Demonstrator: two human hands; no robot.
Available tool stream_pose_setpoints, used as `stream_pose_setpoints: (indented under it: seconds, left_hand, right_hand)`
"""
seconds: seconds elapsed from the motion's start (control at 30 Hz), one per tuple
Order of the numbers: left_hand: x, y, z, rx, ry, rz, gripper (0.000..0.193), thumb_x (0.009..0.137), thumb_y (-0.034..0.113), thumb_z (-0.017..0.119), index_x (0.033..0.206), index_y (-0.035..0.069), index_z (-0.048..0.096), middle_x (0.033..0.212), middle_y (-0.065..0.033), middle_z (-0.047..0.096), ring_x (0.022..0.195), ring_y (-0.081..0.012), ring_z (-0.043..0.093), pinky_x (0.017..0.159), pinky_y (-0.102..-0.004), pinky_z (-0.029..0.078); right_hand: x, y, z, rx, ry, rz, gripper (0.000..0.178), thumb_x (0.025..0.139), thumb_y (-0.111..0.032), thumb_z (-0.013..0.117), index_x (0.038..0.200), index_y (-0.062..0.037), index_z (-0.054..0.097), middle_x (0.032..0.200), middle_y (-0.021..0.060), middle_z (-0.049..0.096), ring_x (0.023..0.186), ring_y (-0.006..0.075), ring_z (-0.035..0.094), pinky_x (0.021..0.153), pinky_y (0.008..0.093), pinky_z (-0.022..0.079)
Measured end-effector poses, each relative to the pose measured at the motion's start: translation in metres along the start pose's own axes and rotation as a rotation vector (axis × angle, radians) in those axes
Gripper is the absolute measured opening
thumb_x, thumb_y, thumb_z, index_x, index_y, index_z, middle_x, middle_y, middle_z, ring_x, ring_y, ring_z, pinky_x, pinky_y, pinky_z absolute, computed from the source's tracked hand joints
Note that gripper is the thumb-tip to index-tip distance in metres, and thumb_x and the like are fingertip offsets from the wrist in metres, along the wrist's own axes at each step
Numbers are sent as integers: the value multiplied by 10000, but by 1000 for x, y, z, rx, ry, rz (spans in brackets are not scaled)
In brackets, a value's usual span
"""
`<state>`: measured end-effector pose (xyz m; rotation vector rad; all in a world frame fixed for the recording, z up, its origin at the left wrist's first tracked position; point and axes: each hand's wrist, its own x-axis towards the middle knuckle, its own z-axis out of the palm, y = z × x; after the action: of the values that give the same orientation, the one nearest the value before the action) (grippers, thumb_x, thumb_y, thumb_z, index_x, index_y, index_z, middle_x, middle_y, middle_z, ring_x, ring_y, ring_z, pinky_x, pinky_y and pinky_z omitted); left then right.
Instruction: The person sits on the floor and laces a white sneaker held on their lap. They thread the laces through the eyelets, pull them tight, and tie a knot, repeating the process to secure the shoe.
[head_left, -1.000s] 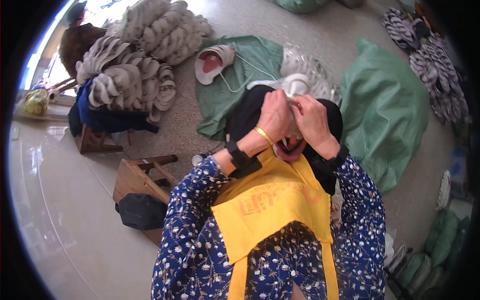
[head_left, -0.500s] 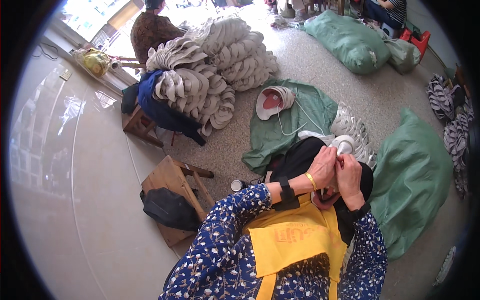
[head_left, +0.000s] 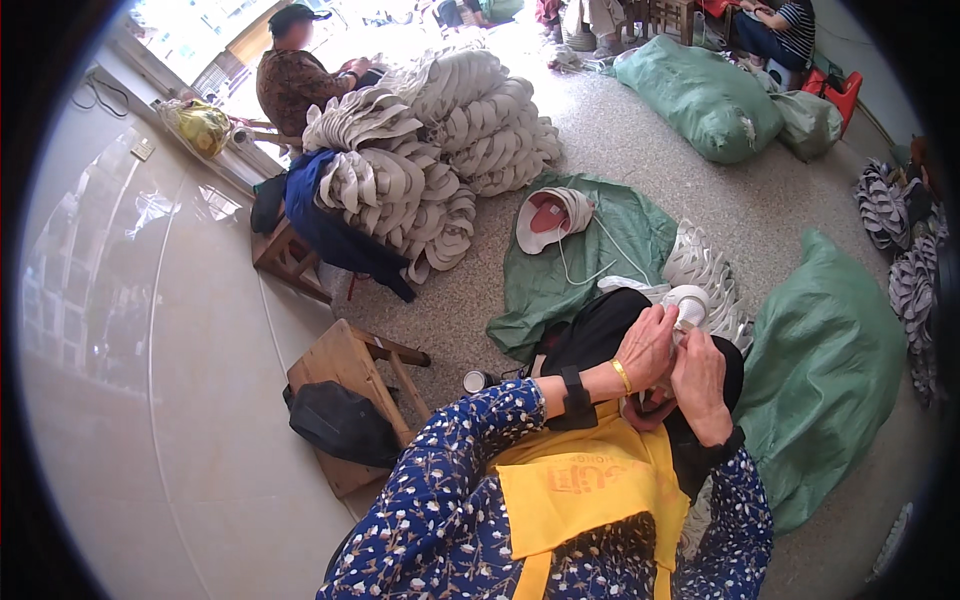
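The speckled floor [head_left: 595, 150] is pretty cluttered with heaped uppers [head_left: 480, 125]. Over the lap [head_left: 595, 325], a white shoe [head_left: 687, 297] is pinched by the left hand [head_left: 645, 350] and right hand [head_left: 704, 378] (super close together), green sack [head_left: 820, 385] alongside.

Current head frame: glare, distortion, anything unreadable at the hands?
Head view: bright opening overexposed; head view: wall tiles carry reflections and bow toward the dark rim; head view: left hand and right hand discernible, fine detail on white piece too small to tell.
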<state>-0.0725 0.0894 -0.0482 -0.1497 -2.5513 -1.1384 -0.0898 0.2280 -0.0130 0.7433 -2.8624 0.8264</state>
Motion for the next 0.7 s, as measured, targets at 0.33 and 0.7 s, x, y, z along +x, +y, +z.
stream_pose_setpoints:
  seconds: [0.33,0.7]
  left_hand:
    - [1,3,0,19,-54,37,455,705,27,710,1109,0,500,1020,-192,532,991,-395,555,830,-470,493]
    - [5,22,-20,-195,-101,309,297,753,11,700,1013,44,561,981,-136,561,949,-357,563,803,-447,505]
  right_hand:
    - [-47,-53,-100,488,-204,179,117,872,-31,689,824,30,601,680,102,632,604,157,612,556,323,461]
    - [-50,-46,-169,678,-216,406,105,915,-26,688,843,-38,613,708,-71,554,600,-9,458,519,183,346]
